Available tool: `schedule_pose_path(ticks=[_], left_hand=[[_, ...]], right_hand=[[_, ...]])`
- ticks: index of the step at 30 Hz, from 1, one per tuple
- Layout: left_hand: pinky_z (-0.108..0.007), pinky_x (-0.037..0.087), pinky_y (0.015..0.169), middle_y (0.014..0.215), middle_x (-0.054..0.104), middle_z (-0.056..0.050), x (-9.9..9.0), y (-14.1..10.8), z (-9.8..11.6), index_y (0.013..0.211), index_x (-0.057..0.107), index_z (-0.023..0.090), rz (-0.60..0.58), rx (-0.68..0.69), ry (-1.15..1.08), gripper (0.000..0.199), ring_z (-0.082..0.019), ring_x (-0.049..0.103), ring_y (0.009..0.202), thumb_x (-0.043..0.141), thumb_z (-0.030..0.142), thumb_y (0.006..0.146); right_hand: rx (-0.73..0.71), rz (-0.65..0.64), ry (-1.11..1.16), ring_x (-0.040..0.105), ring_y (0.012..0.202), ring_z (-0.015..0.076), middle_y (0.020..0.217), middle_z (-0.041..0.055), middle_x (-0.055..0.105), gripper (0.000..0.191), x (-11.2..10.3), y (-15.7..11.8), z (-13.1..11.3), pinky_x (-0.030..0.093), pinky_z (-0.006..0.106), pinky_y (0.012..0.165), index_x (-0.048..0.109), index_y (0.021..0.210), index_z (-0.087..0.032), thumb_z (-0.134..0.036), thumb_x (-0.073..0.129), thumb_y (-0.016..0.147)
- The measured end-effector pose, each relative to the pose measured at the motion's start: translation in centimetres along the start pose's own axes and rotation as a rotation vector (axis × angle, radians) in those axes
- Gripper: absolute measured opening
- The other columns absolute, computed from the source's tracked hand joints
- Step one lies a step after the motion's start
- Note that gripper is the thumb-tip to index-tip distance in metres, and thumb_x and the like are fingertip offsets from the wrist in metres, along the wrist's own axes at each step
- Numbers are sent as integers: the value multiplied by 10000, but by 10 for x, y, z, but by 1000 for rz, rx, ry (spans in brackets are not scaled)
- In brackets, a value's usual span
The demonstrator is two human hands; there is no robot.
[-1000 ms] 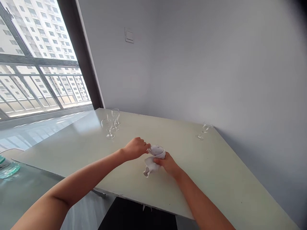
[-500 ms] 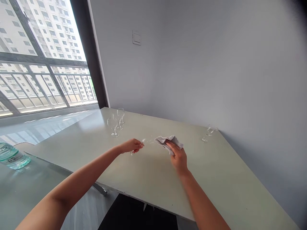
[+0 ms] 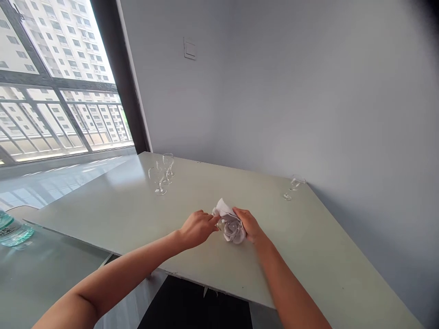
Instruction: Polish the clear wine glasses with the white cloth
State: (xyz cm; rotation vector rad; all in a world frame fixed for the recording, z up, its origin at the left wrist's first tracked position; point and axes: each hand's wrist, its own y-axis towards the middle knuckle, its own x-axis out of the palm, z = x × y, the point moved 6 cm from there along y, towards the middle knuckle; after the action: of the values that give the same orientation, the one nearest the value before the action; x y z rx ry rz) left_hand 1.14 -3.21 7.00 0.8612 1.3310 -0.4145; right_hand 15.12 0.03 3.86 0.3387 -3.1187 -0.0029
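Note:
A pale grey-white cloth (image 3: 224,208) is bunched against a clear stemmed glass (image 3: 233,229), with folds of it showing around or through the glass, above the middle of the table. My left hand (image 3: 199,227) comes in from the left, its fingers closed at the glass and the cloth's left edge. Part of what those fingers grip is hidden. My right hand (image 3: 248,224) wraps the cloth from the right side, fingers curled against it. Most of the glass's stem and foot cannot be made out.
Several clear stemmed glasses (image 3: 158,179) stand together at the table's back left. Another glass (image 3: 295,183) is near the back right corner by the wall. A large water bottle (image 3: 15,230) stands on a lower surface at left. The pale table (image 3: 308,256) has its front edge close to me.
My hands have come together: the left moved right and the right drew in slightly lower. The cloth, apart from the glass before, is now bunched against it. The view shifted slightly.

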Motion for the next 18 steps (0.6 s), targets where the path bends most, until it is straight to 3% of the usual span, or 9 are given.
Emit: schedule_pose_path(ticks=[3, 6, 10, 14, 18], left_hand=[[-268, 403, 614, 781, 616, -39, 3, 4, -2, 1203, 377, 173, 41, -129, -35, 361, -167, 592, 691, 390, 326, 876], [-270, 422, 611, 947, 585, -61, 4, 10, -3, 1244, 336, 192, 124, -293, -57, 394, -155, 582, 687, 385, 319, 874], [-279, 454, 630, 1082, 500, -85, 5, 14, -3, 1256, 315, 210, 260, -481, -149, 417, -149, 565, 740, 382, 200, 845], [-408, 433, 812, 1260, 382, -147, 2, 12, 7, 1250, 344, 205, 440, -521, -200, 502, -242, 481, 1025, 412, 93, 765], [-534, 275, 957, 1379, 278, -128, 2, 4, 8, 1204, 443, 219, 411, -570, -411, 525, -338, 259, 1246, 504, 85, 701]], right_hand=[[101, 88, 399, 592, 703, 209, 746, 58, 652, 420, -4, 3, 10, 455, 323, 630, 635, 784, -159, -557, 509, 732], [60, 132, 594, 583, 897, 234, 951, 54, 647, 440, 6, 2, 8, 466, 354, 724, 612, 950, -204, -567, 454, 758], [-28, 87, 535, 551, 974, 233, 1059, 40, 613, 428, 26, -6, 1, 461, 356, 757, 584, 1025, -248, -559, 426, 777], [-49, 8, 431, 561, 898, 204, 1050, 33, 605, 368, 45, -13, 6, 455, 308, 712, 564, 1063, -258, -451, 549, 751], [-6, -8, 440, 568, 760, 160, 932, 19, 625, 368, 47, -13, 11, 440, 265, 646, 570, 1032, -240, -392, 629, 703]])
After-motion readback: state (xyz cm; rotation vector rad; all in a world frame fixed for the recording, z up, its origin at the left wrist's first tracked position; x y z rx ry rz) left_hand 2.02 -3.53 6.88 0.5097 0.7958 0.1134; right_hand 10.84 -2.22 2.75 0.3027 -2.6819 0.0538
